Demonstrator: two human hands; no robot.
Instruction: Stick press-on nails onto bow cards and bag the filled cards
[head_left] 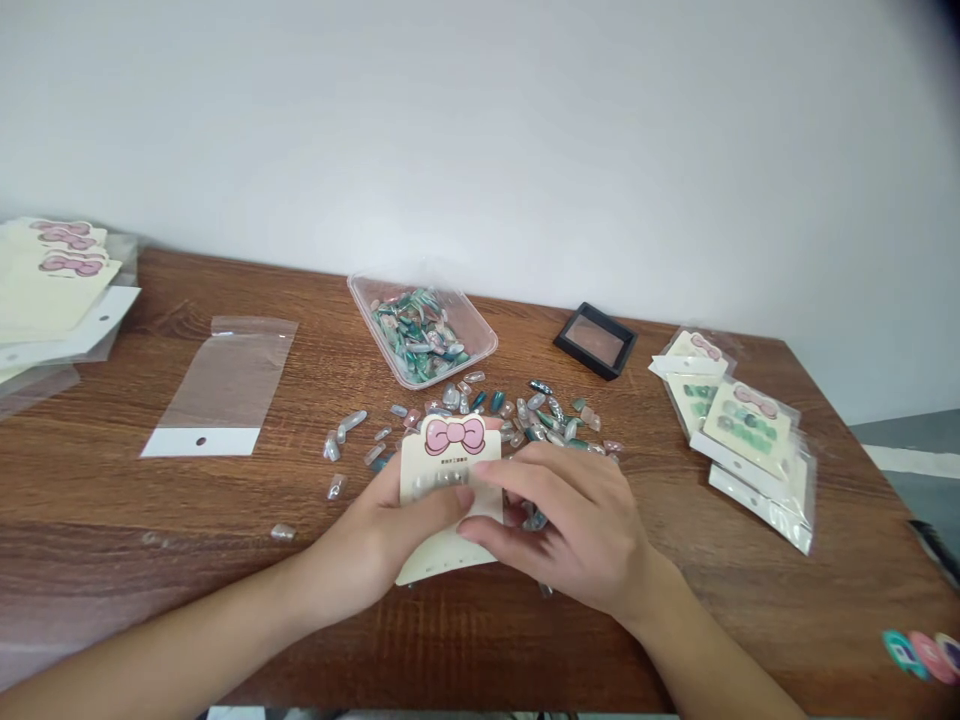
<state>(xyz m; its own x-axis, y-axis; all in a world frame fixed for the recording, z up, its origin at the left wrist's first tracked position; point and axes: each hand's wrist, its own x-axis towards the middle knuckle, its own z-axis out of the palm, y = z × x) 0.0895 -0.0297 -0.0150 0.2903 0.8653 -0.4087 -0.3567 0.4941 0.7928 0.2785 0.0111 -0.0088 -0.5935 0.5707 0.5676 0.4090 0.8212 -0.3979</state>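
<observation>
1. Left hand (394, 518) grips bow-printed card (453, 548), thumb across its face, above tabletop (352, 655) near front edge's middle.
2. Right hand (574, 515) arches at card's right side, fingers half-curled; cannot tell whether anything's held.
3. Loose nails (497, 402) beyond.

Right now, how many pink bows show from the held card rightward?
3: one bow on the held card, a rear bow and a nearer bow on bagged cards at right; overlaps may hide more.

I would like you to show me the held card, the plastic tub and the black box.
Held card (453, 546): head view, on its lower part.
Plastic tub (474, 327): head view, on its bare right wall.
Black box (595, 341): head view, on its inner panel.
</observation>
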